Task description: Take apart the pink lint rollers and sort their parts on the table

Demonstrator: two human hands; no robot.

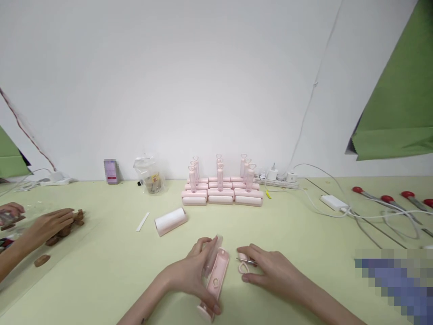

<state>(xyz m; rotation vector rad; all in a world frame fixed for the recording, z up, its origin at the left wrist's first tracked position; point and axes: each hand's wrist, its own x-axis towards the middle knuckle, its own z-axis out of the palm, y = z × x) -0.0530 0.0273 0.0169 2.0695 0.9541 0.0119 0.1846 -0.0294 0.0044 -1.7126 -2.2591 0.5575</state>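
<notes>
My left hand (194, 273) is closed around a long pink lint roller case (220, 267), which lies tilted near the table's front. A clear cover (213, 255) shows between the fingers and the case, and a small heart-shaped opening sits in the pink part. To the right, my right hand (270, 271) pinches a small pink handle piece with a heart-shaped loop (243, 268). A thin metal rod (248, 260) crosses that piece; its far end is hidden by the fingers. The two hands are apart.
Behind stand finished-looking pink rollers (220, 194) in rows. A white paper roll (171, 221), a white strip (142, 222) and a plastic bag (150, 176) lie left. Another person's hand (50, 225) touches brown pieces. White cables, an adapter (333, 203) and red-knobbed tools (387, 198) are right.
</notes>
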